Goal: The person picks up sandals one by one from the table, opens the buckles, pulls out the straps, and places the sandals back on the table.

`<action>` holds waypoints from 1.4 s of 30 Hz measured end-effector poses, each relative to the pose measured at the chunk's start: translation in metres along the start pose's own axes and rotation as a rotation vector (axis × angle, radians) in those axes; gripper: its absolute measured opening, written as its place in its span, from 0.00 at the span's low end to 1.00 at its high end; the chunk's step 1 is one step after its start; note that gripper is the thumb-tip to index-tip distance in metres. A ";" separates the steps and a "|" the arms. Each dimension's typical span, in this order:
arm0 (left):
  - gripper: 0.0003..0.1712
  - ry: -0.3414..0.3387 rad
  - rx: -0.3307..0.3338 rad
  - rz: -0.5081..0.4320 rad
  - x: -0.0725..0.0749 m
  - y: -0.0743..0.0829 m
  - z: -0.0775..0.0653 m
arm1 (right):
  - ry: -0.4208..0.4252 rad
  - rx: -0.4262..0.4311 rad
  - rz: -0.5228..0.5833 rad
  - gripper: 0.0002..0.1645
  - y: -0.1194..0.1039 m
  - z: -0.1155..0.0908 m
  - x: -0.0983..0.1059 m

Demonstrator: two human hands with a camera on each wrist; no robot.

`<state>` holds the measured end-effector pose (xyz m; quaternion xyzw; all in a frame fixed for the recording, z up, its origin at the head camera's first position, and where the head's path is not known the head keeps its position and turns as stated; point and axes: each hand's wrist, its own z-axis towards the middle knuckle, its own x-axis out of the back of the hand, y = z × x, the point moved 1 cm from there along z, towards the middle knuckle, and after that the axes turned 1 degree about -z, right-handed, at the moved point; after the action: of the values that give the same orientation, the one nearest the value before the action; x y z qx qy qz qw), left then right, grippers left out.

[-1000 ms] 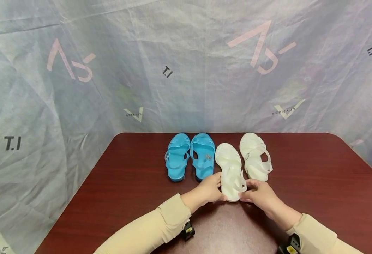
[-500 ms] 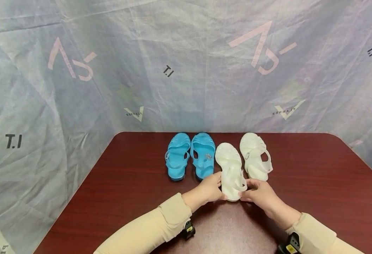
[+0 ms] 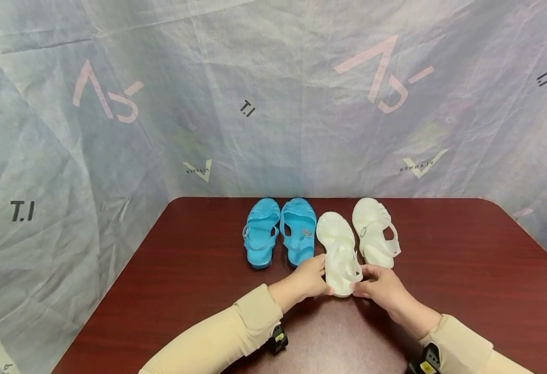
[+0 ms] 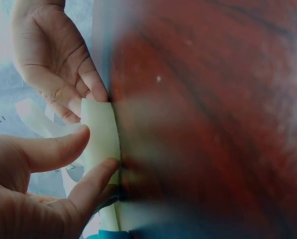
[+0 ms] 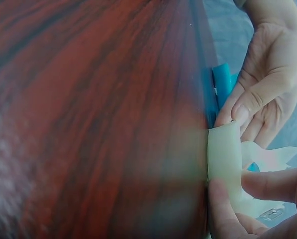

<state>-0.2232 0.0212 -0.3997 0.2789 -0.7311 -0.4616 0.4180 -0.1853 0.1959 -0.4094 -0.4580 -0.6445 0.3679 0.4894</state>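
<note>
A white jelly sandal lies on the table, toe away from me and heel toward me. My left hand holds its heel from the left, and my right hand holds it from the right. In the left wrist view, the left thumb lies on the thick heel and a fingertip touches the heel's side near the tabletop. Likewise, the right wrist view has the right thumb against the heel with a finger low beside it. A second white sandal stands just right, slightly farther back.
Two blue jelly sandals, one on the left and one on the right, stand side by side left of the white ones, toes toward the back edge. The dark red wooden table ends at a grey printed cloth.
</note>
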 end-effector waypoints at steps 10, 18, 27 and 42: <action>0.51 -0.004 0.010 -0.003 0.002 0.001 0.007 | 0.006 0.005 -0.018 0.28 -0.002 0.003 0.000; 0.51 0.001 0.008 -0.001 0.004 0.002 0.010 | 0.059 0.016 -0.144 0.28 -0.007 0.002 -0.004; 0.49 0.008 0.024 0.008 0.006 0.003 0.014 | 0.104 -0.017 -0.173 0.30 -0.010 0.004 -0.009; 0.47 0.031 0.022 0.077 0.005 0.002 0.026 | 0.125 -0.042 -0.063 0.31 -0.011 0.000 -0.019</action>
<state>-0.2485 0.0294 -0.4016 0.2624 -0.7398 -0.4327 0.4435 -0.1858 0.1746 -0.4050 -0.4694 -0.6345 0.3096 0.5303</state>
